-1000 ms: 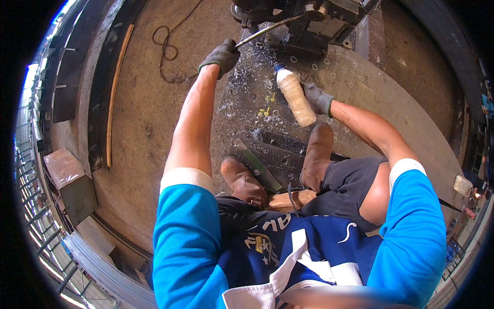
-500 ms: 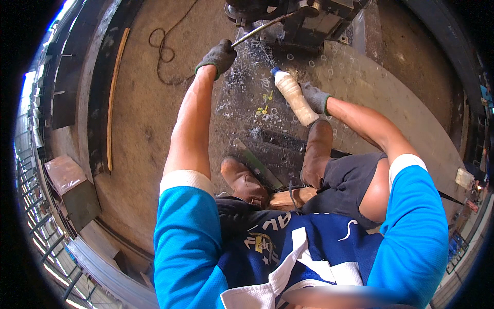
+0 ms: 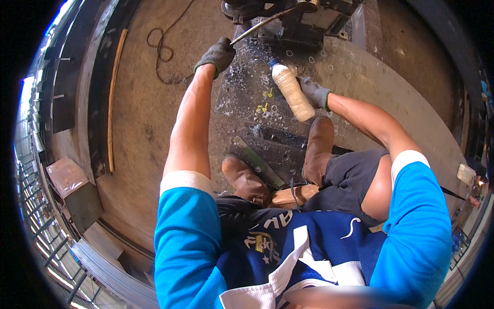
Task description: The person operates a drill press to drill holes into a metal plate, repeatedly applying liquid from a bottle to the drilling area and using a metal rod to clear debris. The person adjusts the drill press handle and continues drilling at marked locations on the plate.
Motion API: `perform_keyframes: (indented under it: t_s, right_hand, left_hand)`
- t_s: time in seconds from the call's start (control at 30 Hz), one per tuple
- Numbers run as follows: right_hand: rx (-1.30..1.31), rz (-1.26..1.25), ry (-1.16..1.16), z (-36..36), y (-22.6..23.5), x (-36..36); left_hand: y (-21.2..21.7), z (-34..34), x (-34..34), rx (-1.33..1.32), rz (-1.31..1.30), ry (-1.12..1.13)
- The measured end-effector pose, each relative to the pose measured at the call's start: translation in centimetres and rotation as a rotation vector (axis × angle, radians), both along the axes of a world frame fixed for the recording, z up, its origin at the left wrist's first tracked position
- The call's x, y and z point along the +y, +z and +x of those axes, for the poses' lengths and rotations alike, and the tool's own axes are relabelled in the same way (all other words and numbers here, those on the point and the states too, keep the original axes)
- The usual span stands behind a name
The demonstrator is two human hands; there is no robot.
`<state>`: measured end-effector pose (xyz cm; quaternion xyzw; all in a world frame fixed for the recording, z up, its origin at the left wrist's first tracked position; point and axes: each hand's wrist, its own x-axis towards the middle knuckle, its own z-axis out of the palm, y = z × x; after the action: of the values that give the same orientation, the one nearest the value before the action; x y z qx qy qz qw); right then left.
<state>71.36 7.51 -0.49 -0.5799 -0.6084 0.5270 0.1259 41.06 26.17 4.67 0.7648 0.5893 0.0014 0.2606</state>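
My left hand (image 3: 218, 55), in a dark grey work glove, is closed around the end of a metal lever (image 3: 262, 26). The lever slants up to a dark, heavy machine (image 3: 303, 26) at the top of the view. In my gloved right hand (image 3: 313, 92) is a clear plastic bottle (image 3: 292, 91) of cloudy, pale liquid. Its blue cap (image 3: 273, 63) points up and left toward the machine; the fingers behind the bottle are partly hidden. Below the machine lies a dark metal plate (image 3: 242, 95) with wet spots, small chips and yellow marks.
A large curved metal plate (image 3: 381, 82) with chalked circles spreads out to the right. My brown boots (image 3: 319, 147) are near a metal strip (image 3: 260, 162). A thin cable (image 3: 160, 51) loops over the floor at left, beside a long wooden strip (image 3: 116, 98). A metal box (image 3: 77, 190) stands far left.
The bottle has shifted slightly up and left and looks rounder, less squeezed. The thin stream from its cap is no longer plain. My left hand has risen slightly with the lever.
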Motion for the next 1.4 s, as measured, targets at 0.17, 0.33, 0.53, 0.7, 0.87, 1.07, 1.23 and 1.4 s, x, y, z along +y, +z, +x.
perform_keyframes:
  t_s: [0.17,0.33,0.53,0.7,0.87,1.07,1.23,1.4]
  right_hand:
    - [-0.16,-0.216,-0.005,1.6,-1.3,0.9]
    - [-0.079,-0.36,-0.262,3.2,-1.4,1.0]
    - [-0.216,-0.145,-0.023,4.5,-1.1,1.5]
    - [-0.274,-0.055,0.101,4.9,2.6,1.5]
    - [-0.17,-0.086,0.086,4.3,4.1,1.7]
    - [0.287,-0.285,-0.359,3.8,0.6,1.8]
    - [-0.055,-0.105,-0.024,4.2,-0.1,1.8]
    - [0.08,-0.352,-0.146,4.1,0.4,1.6]
  left_hand:
    - [0.6,1.8,0.2,0.002,0.001,0.004]
    - [1.2,3.1,0.2,-0.01,0.003,0.01]
    - [1.7,4.5,0.0,0.016,-0.006,0.026]
    - [2.0,5.3,0.4,0.026,-0.014,0.018]
    - [2.0,5.3,0.3,0.028,-0.023,0.04]
    - [1.8,4.8,0.5,-0.001,-0.013,0.01]
    - [1.6,4.3,0.5,-0.017,-0.011,0.023]
    - [1.6,4.3,0.5,-0.004,-0.012,0.018]
